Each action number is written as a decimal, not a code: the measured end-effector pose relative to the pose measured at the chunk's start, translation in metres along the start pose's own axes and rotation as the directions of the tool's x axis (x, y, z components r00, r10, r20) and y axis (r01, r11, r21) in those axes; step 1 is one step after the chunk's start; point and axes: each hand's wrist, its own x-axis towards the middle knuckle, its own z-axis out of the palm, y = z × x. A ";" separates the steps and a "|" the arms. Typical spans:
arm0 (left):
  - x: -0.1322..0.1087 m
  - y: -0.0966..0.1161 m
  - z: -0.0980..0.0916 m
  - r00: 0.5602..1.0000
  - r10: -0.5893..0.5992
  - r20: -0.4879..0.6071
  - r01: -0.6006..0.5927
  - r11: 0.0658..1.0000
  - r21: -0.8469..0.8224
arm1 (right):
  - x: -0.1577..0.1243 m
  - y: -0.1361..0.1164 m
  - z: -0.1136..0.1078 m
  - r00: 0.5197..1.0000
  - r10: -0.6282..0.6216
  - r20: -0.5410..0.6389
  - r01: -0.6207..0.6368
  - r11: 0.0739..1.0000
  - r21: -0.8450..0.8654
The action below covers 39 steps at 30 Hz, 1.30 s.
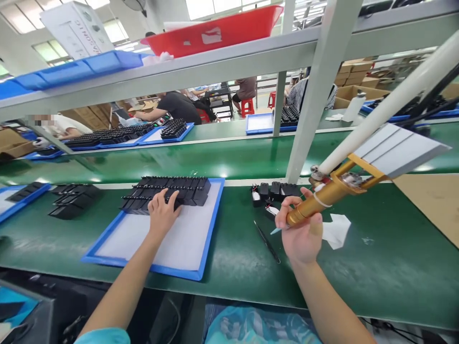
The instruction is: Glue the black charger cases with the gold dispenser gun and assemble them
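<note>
My left hand (162, 210) reaches over a blue-rimmed white tray (150, 262) and rests its fingers on the rows of small black parts (186, 187) stacked at the tray's far end. Whether it grips one is hidden. My right hand (300, 234) is closed round a gold-coloured hand tool (322, 198) that hangs from a white hose (387, 102) coming from the upper right. The tool's thin tip points down-left toward a few black parts with wires (274, 191) on the green bench.
A black pen-like stick (267, 241) and a white paper scrap (337, 230) lie on the green mat near my right hand. More black parts (71, 200) and another blue tray (21, 196) sit to the left. A grey post (315, 95) holds shelves above; other people work at benches behind.
</note>
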 end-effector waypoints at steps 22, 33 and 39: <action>0.007 0.168 -0.030 0.741 0.490 0.459 0.203 0.488 -0.849 | -0.004 0.001 0.001 0.999 0.027 0.032 -0.027 1.000 0.014; -0.085 0.153 -0.068 0.701 0.413 0.582 0.383 0.470 -0.795 | -0.006 -0.002 0.004 0.998 0.022 0.056 -0.021 1.000 -0.019; -0.093 0.161 -0.069 0.783 0.326 0.530 0.370 0.442 -0.817 | -0.006 -0.001 0.003 0.999 0.017 0.048 -0.014 0.999 -0.050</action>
